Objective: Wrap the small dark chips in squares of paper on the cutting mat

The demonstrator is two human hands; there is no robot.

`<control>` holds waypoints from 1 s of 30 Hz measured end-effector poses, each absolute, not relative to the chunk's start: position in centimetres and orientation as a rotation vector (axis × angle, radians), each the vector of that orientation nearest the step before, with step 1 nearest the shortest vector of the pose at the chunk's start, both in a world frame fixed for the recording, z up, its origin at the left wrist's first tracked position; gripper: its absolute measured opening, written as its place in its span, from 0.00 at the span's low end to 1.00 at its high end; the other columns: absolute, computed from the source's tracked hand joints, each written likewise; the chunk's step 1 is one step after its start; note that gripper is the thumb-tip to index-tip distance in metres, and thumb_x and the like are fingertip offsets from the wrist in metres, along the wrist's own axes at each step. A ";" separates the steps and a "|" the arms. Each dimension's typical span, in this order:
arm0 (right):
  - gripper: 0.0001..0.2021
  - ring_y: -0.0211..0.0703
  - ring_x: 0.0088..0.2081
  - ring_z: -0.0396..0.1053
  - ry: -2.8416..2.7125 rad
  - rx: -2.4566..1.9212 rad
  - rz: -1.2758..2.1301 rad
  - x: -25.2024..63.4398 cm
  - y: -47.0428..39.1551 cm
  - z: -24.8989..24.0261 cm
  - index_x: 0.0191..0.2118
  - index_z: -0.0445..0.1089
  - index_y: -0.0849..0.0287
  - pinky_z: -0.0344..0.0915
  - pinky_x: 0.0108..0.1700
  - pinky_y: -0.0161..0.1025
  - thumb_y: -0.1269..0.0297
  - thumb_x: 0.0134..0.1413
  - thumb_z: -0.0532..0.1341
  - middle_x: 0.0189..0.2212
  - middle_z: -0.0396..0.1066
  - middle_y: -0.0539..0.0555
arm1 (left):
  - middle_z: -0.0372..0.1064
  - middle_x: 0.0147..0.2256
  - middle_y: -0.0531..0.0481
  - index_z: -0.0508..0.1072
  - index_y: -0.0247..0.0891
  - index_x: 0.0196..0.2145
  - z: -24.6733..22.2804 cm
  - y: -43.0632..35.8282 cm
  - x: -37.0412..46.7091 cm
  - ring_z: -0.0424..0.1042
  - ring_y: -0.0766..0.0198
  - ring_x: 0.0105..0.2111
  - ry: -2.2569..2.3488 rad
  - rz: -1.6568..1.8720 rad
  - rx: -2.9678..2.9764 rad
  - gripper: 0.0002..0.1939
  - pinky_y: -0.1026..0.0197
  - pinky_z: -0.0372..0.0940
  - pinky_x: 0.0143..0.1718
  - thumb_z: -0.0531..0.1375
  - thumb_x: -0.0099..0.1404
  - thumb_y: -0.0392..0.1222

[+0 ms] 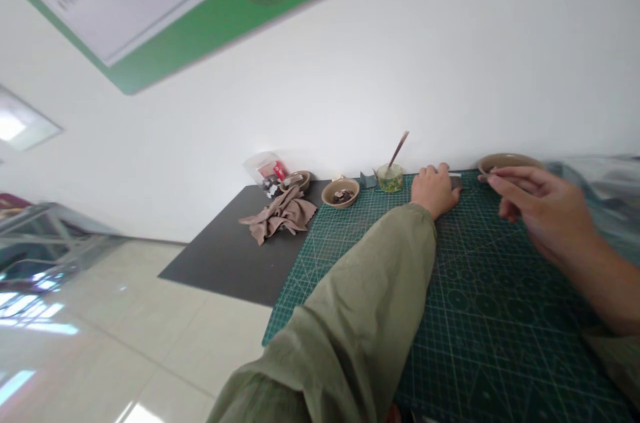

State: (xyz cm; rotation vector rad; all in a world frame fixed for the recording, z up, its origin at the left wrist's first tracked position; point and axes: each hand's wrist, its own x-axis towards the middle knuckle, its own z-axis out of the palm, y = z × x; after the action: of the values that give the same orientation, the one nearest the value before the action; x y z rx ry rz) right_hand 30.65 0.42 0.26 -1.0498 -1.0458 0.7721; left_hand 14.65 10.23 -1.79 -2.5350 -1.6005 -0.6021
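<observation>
Green gridded mat [465, 256], left hand [433, 191] down by a small grey block [456, 182] near the far edge, honestly can't tell if gripped. Right hand [555, 206] near a tan bowl [507, 158], fingers bent pinch-style, can't tell on what.

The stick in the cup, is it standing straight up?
No, the stick leans over, with its top end farther toward the picture's right than the part in the cup.
</observation>
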 end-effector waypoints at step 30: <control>0.21 0.34 0.18 0.67 -1.057 -0.992 0.784 30.5 0.8 0.4 0.44 0.80 0.58 0.56 0.17 0.34 0.48 0.52 0.79 0.36 0.84 0.56 | 0.74 0.60 0.40 0.74 0.38 0.63 -0.6 15.1 13.7 0.78 0.50 0.56 -1.765 -0.594 -2.713 0.22 0.43 0.78 0.56 0.66 0.77 0.49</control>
State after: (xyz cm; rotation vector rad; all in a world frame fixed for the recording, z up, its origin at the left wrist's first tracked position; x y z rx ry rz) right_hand 30.49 0.85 0.40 -0.9917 -1.0572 0.7842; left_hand 13.71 15.13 -0.55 -2.7133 -1.7654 -0.5936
